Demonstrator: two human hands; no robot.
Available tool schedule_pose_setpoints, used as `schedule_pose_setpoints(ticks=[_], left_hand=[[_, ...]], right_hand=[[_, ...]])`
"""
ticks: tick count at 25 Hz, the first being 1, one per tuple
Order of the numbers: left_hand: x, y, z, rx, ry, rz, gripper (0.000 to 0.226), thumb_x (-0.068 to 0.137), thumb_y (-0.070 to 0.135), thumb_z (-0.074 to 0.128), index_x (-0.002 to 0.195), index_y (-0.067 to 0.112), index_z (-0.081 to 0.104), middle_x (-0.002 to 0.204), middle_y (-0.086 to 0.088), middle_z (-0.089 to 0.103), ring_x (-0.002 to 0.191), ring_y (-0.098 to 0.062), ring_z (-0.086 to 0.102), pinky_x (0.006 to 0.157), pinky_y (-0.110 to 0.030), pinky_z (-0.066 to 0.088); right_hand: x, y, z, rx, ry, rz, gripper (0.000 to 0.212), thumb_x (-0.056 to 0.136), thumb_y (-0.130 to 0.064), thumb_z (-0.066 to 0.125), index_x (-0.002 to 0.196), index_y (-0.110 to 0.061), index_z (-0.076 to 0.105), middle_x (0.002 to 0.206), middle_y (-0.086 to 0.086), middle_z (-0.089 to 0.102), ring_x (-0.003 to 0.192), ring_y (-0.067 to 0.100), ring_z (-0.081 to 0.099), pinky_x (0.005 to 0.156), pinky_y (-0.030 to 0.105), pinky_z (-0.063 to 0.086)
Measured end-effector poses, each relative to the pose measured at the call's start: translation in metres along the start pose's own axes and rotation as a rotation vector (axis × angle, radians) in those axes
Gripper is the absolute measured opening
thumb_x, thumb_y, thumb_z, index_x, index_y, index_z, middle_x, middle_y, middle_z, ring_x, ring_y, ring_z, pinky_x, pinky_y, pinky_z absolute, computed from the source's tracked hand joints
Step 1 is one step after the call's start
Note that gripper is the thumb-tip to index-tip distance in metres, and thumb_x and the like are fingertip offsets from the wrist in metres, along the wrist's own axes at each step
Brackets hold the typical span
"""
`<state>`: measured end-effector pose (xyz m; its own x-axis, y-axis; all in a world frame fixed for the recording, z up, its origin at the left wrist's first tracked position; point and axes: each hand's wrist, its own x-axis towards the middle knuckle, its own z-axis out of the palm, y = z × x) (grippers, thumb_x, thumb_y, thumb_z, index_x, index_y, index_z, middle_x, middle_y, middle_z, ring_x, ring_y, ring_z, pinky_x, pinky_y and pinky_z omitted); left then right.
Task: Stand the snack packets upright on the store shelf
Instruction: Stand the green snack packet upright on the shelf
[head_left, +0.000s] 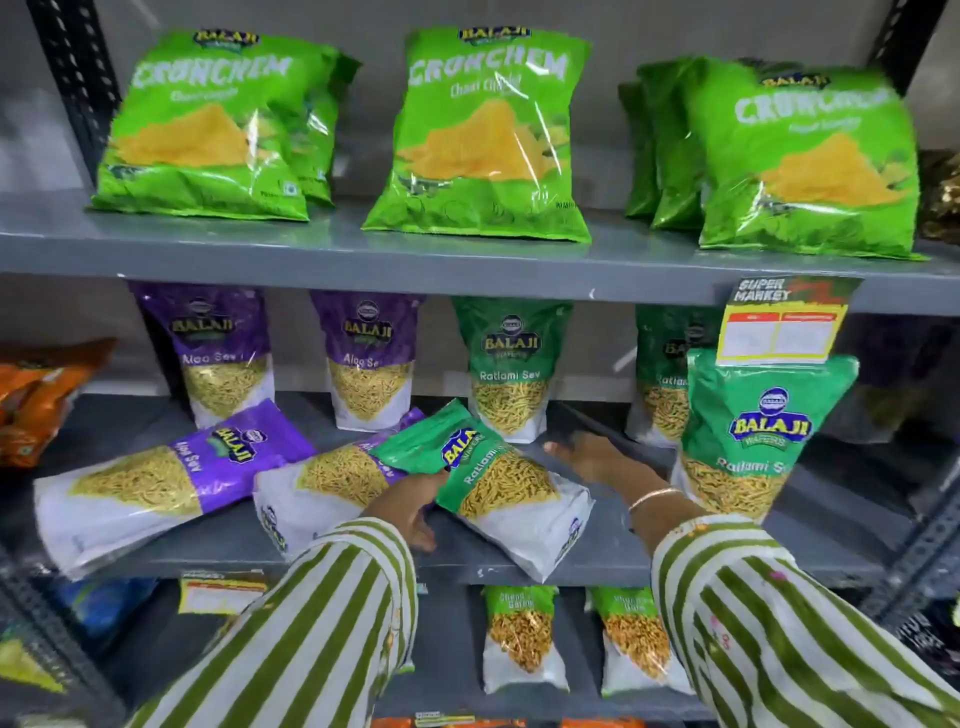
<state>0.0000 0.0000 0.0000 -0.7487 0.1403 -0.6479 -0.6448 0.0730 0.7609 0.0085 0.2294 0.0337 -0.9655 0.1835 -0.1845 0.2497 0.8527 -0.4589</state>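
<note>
We're looking at a shop aisle here, a small supermarket by the look of it. Above our right hand (597, 454) a yellow price tag (779, 325) reading "SUPER MARKET" hangs off the grey metal shelf (363, 260). Rows of identical branded snack packets: green Crunchem bags (488, 135) up top, Aloo Sev pouches (218, 348) above our left hand (415, 499), more packets (519, 639) below.

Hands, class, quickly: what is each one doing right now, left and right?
Left hand: closed on the fallen green Ratlami Sev packet at its edge.
Right hand: open, fingers spread, holding nothing, beside that packet over the shelf.
</note>
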Motion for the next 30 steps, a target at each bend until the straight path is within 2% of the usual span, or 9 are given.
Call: schedule_pose_setpoints(ticks=[2,4,8,12,17,20,23,26,30], left_hand=[[0.05,-0.002,0.046,-0.134,0.012,-0.166,0.083,0.085,0.043,0.055,0.144,0.002,0.013,0.151,-0.028,0.022,0.131,-0.047,0.036,0.109,-0.055,0.032],[0.05,-0.002,0.039,-0.152,-0.05,-0.169,0.074,0.085,0.035,0.058,0.141,0.001,0.023,0.141,-0.032,0.036,0.132,-0.046,0.036,0.109,-0.056,0.03],[0.046,0.002,0.042,-0.175,-0.109,-0.135,0.042,0.086,0.021,0.06,0.118,-0.001,0.043,0.107,-0.028,0.055,0.13,-0.04,0.04,0.113,-0.054,0.028],[0.042,-0.004,0.038,-0.176,-0.106,-0.134,0.015,0.086,0.007,0.058,0.083,-0.002,0.047,0.087,-0.018,0.053,0.103,-0.033,0.054,0.113,-0.054,0.028],[0.029,0.001,0.026,-0.059,-0.096,-0.075,0.033,0.08,0.001,0.064,0.109,-0.002,0.049,0.092,-0.015,0.058,0.079,-0.029,0.059,0.09,-0.051,0.049],[0.013,0.016,0.021,0.017,-0.055,0.061,0.047,0.078,-0.005,0.064,0.123,-0.003,0.048,0.086,-0.011,0.063,0.072,-0.024,0.062,0.088,-0.047,0.049],[-0.005,0.038,0.024,0.09,-0.031,0.251,0.04,0.08,-0.009,0.06,0.116,0.007,0.052,0.069,0.002,0.067,0.057,-0.012,0.063,0.078,-0.038,0.055],[-0.018,0.055,0.025,0.143,0.02,0.4,0.039,0.078,-0.011,0.062,0.095,0.02,0.045,0.089,0.0,0.06,0.079,-0.016,0.058,0.094,-0.046,0.046],[-0.013,0.066,0.02,0.294,0.123,0.491,0.059,0.069,-0.006,0.073,0.121,0.005,0.047,0.121,-0.015,0.061,0.112,-0.029,0.058,0.098,-0.05,0.049]], right_hand=[[0.065,0.037,0.004,0.103,-0.272,0.02,0.057,0.089,-0.046,0.047,0.133,-0.009,0.044,0.134,0.003,0.047,0.124,0.028,0.047,0.096,0.03,0.038],[0.067,0.039,0.01,0.236,-0.408,0.094,0.057,0.082,-0.051,0.056,0.123,-0.012,0.049,0.123,-0.005,0.05,0.117,0.023,0.05,0.093,0.03,0.039],[0.079,0.046,0.014,0.279,-0.545,0.098,0.111,0.024,-0.067,0.081,0.117,-0.01,0.061,0.122,0.006,0.066,0.109,0.025,0.063,0.095,0.038,0.051],[0.062,0.037,0.012,0.335,-0.615,0.098,0.067,0.062,-0.042,0.078,0.114,-0.003,0.061,0.107,0.006,0.067,0.094,0.021,0.062,0.059,0.026,0.046],[0.04,0.033,0.015,0.537,-0.715,0.168,0.019,0.074,-0.02,0.071,0.085,-0.01,0.06,0.068,0.0,0.075,0.062,0.014,0.071,0.07,0.035,0.058],[0.016,0.02,0.006,0.561,-0.639,0.103,0.025,0.073,-0.013,0.071,0.093,-0.01,0.055,0.094,0.001,0.069,0.09,0.021,0.066,0.086,0.037,0.052],[0.005,0.009,0.0,0.548,-0.416,0.024,0.049,0.072,-0.009,0.075,0.115,-0.009,0.053,0.12,0.01,0.064,0.115,0.028,0.056,0.093,0.041,0.046],[-0.001,0.001,-0.001,0.664,-0.244,-0.064,0.04,0.065,-0.002,0.079,0.095,-0.019,0.058,0.123,0.013,0.062,0.111,0.025,0.057,0.091,0.039,0.049],[-0.004,-0.003,0.002,0.706,-0.072,-0.133,0.05,0.058,0.002,0.082,0.097,-0.018,0.057,0.124,0.017,0.061,0.116,0.031,0.057,0.104,0.045,0.045]])
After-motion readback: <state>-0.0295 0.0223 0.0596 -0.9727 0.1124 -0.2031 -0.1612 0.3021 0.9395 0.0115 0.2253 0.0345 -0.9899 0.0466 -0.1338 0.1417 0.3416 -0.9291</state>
